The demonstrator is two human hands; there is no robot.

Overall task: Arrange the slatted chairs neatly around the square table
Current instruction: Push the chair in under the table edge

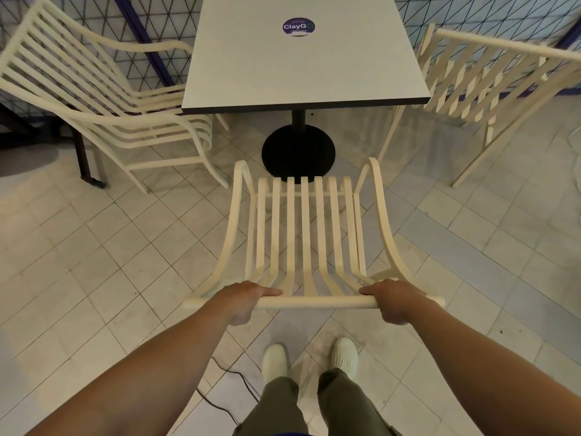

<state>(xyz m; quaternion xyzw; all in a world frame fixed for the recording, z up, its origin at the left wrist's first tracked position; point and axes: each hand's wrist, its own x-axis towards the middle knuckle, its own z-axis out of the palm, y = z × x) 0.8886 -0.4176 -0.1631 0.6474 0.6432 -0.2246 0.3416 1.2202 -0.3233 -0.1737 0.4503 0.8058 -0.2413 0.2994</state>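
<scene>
Square table (301, 67) stands ahead, left chair (157, 133) and right chair (503, 43) flanking it. Third slatted chair (306, 231) faces its near edge, just short of it; left hand (248, 297) and right hand (396, 300) each curl around its top rail (314, 301).

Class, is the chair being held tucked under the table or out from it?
Out. The held chair stops short of the table, whose black base shows between them.

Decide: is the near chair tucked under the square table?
No, the near chair stops short of the table, its whole seat showing.
</scene>
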